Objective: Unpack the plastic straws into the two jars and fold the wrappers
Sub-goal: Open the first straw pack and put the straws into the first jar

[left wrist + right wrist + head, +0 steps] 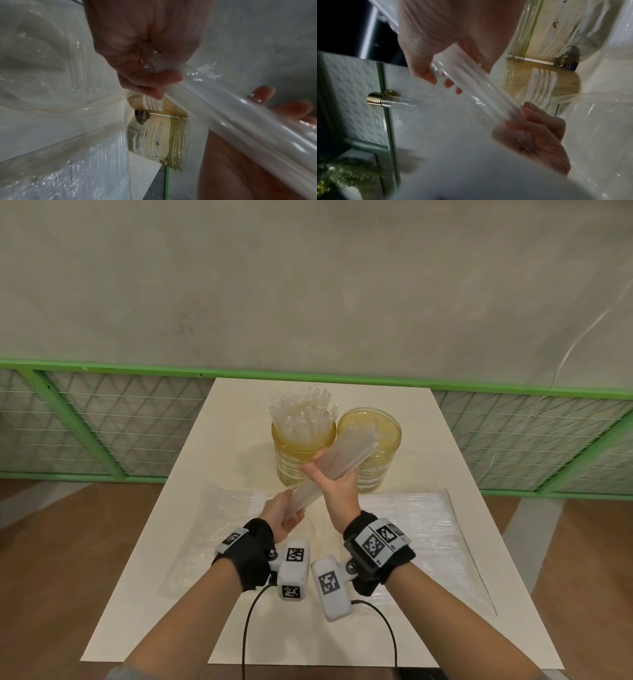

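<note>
Head view, straw bundle [337, 465] across right hand [337, 491]

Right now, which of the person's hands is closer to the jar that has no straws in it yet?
Right. The right hand grips the straw bundle just before the empty jar; the left hand holds the bundle's lower end, farther back.

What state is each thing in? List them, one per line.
Left jar: upright, full of straws.
Right jar: upright, no straws seen inside.
Straw bundle: tilted, held over the right jar.
Left hand: grips the bundle's lower end.
Right hand: grips its middle.
Wrappers: flat on table.
</note>
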Available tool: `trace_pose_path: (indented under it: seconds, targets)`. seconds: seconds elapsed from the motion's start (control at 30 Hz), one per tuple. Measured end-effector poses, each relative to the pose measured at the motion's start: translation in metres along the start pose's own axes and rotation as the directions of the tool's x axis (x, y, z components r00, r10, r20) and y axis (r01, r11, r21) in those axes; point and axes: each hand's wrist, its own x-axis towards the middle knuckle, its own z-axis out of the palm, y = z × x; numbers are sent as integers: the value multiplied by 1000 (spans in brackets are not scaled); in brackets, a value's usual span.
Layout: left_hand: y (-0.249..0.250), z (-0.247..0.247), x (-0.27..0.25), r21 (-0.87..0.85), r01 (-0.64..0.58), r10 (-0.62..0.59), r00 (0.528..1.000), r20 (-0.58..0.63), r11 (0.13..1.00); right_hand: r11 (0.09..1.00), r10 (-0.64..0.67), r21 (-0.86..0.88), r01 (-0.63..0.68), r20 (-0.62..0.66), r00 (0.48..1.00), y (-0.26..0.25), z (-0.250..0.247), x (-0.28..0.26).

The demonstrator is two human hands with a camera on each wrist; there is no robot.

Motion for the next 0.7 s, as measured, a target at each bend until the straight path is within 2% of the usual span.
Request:
trace_pose_path:
  seconds: [0.1,0.23,0.3,0.37,0.43,0.57,0.7]
  targets:
    - [1,-3,2,27,-9,9,1000,-5,1000,999,40,-17,-39,61,997,2,-3,2]
    - [5,-1,-4,54,22,-25,998,56,998,989,-4,-145,1,-20,1000,-4,-4,18]
    - [5,-8,1,197,-30,34,999,-16,980,987,-41,-159,27,-87,995,-19,-6,33]
    - [0,-21,13,437,-128,203,971,-128,890,988,-126,-114,108,-163,979,-38,-9,54]
    - [-6,-35,20,590,-168,333,926,-181,789,979,-201,-72,189,-250,947,-57,-10,80]
    - [-16,-45,27,720,-143,345,928,-141,679,964,-265,-57,261,-339,903,-74,1,127]
    - [-16,-47,36,781,-118,341,932,-127,613,980,-198,-65,187,-300,933,-60,20,150]
